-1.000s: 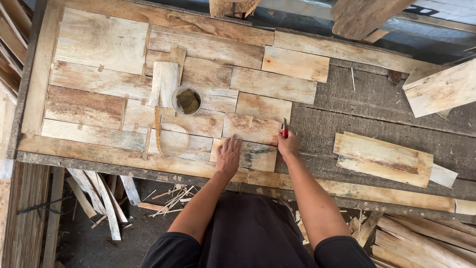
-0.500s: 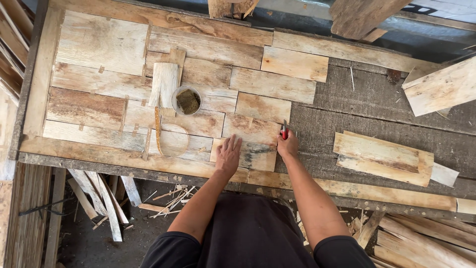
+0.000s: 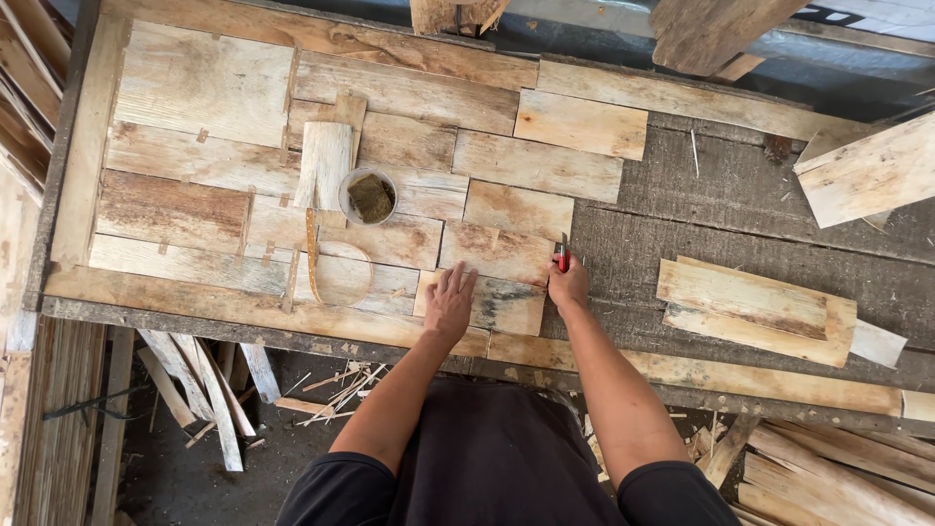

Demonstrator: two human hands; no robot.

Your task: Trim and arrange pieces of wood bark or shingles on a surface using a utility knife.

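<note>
Pressing: left hand (image 3: pixel 450 304) flat, fingers spread, on wood piece (image 3: pixel 495 304).
Right hand (image 3: pixel 568 283): gripping red cutter (image 3: pixel 562 255).
Bench (image 3: pixel 740 224): weathered planks; tin (image 3: pixel 368 196) at ten o'clock.
Floor (image 3: pixel 302 429): scattered offcuts.

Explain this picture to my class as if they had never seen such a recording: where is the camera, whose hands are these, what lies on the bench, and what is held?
The single picture comes from a camera worn on a person's head, looking straight down, so the arms reach up from the bottom edge. There is no machine, only two bare hands. The left hand lies flat on a small wooden board at the near edge of the workbench. The right hand grips a small red-handled tool at that board's right end; what kind of tool is too small to tell. Many pale wooden pieces are fitted together like a patchwork. A round container stands among them. Loose boards lie to the right.
</note>
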